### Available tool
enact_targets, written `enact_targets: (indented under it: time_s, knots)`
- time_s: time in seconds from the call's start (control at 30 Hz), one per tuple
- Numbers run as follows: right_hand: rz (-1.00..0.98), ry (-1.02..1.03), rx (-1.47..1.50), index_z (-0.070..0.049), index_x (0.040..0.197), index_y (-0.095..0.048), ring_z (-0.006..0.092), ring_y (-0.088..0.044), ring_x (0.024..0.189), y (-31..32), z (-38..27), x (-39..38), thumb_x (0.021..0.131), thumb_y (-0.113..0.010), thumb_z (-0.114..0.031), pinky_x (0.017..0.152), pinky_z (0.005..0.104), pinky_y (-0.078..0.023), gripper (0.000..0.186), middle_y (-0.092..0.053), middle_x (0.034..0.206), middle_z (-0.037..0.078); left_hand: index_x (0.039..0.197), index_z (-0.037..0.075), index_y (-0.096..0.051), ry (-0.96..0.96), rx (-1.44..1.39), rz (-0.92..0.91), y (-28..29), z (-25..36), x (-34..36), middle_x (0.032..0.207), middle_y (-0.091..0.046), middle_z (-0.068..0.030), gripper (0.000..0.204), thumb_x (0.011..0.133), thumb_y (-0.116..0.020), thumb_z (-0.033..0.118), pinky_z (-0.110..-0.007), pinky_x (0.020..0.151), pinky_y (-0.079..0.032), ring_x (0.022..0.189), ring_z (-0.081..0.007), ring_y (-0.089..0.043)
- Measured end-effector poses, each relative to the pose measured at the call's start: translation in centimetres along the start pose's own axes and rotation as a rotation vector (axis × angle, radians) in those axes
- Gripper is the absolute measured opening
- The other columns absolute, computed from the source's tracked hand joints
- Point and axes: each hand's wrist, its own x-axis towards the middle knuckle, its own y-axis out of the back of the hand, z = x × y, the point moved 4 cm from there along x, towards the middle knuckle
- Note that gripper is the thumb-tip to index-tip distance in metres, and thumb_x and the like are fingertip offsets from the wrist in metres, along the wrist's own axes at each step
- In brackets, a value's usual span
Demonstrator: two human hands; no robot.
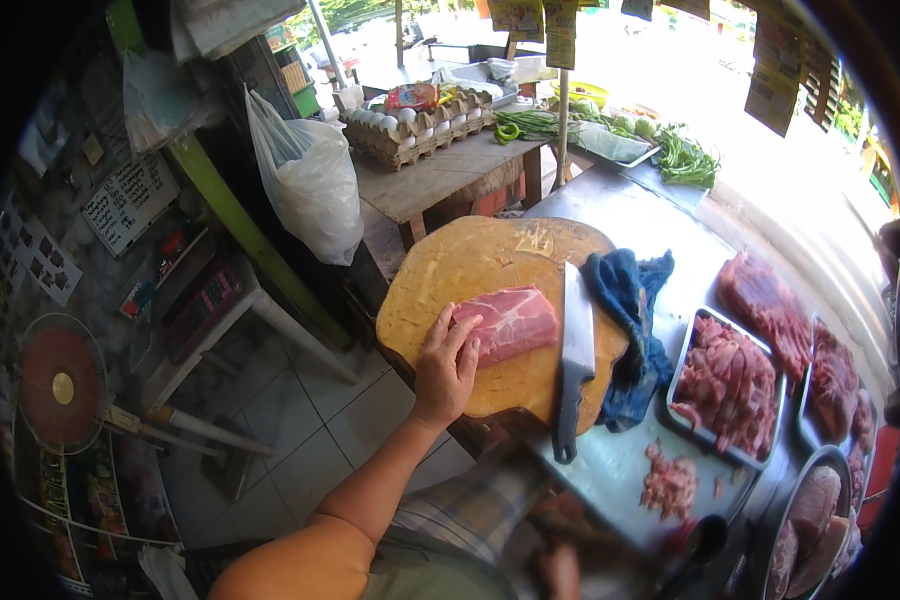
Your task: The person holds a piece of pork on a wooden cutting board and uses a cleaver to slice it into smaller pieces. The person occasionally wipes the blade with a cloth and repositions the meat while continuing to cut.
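A slab of pink raw meat (pixel 518 322) lies on a round wooden chopping board (pixel 440 262). My left hand (pixel 448 365) rests on the slab's left end, fingers extended and slightly bent. Beside the meat, a large knife (pixel 577 330) with a black handle lies on the board's right side, next to a bunched blue cloth (pixel 632 370). Low at the bottom edge, my right hand (pixel 560 568) hangs below the counter, blurred, its fingers unclear.
The metal counter (pixel 600 465) holds meat scraps (pixel 668 488), trays of cut meat (pixel 725 390) and a bowl of meat (pixel 810 510). Behind are egg cartons (pixel 420 125), greens (pixel 690 155) and a hanging white bag (pixel 300 180). A scale (pixel 205 300) and fan (pixel 62 385) are left.
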Motion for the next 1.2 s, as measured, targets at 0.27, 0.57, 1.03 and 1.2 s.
enact_targets:
  time_s: [0.27,0.57,1.03,1.2]
  knots:
    - [0.042,0.093,0.023,0.002,0.116,-0.068,0.0402,-0.069,0.093,0.34,-0.48,-0.04,0.078,-0.073,-0.022,0.086,0.0456,-0.052,0.045,-0.07,0.095,0.026,0.122,0.003,-0.065,0.008,-0.013,0.005,0.04,0.08,0.02,0.138,-0.051,-0.0306,0.029,0.096,-0.059,0.013,-0.046,0.103,-0.045,0.122,-0.0457,-0.055]
    - [0.002,-0.033,0.014,0.001,0.116,-0.069,0.0402,-0.069,0.09,0.22,-0.32,-0.16,0.077,-0.073,-0.022,0.084,0.0453,-0.053,0.045,-0.07,0.092,0.025,0.122,0.002,-0.065,0.006,-0.02,0.0,0.02,0.09,0.05,0.137,-0.051,-0.0319,0.029,0.097,-0.058,0.013,-0.046,0.103,-0.045,0.122,-0.0467,-0.054]
    - [0.023,0.029,-0.013,0.001,0.116,-0.069,0.0405,-0.069,0.092,0.49,-0.68,-0.16,0.077,-0.073,-0.021,0.085,0.0452,-0.053,0.045,-0.07,0.093,0.026,0.123,0.003,-0.064,0.013,-0.009,-0.007,0.03,0.06,0.01,0.137,-0.051,-0.0318,0.029,0.097,-0.058,0.013,-0.046,0.103,-0.045,0.123,-0.0468,-0.054]
    - [0.007,0.028,-0.014,0.001,0.117,-0.068,0.0402,-0.069,0.092,0.46,-0.55,-0.12,0.078,-0.073,-0.022,0.085,0.0451,-0.053,0.045,-0.07,0.094,0.025,0.123,0.003,-0.064,0.007,0.003,-0.01,0.02,-0.03,0.06,0.137,-0.051,-0.0317,0.029,0.097,-0.057,0.013,-0.046,0.103,-0.045,0.122,-0.0467,-0.054]
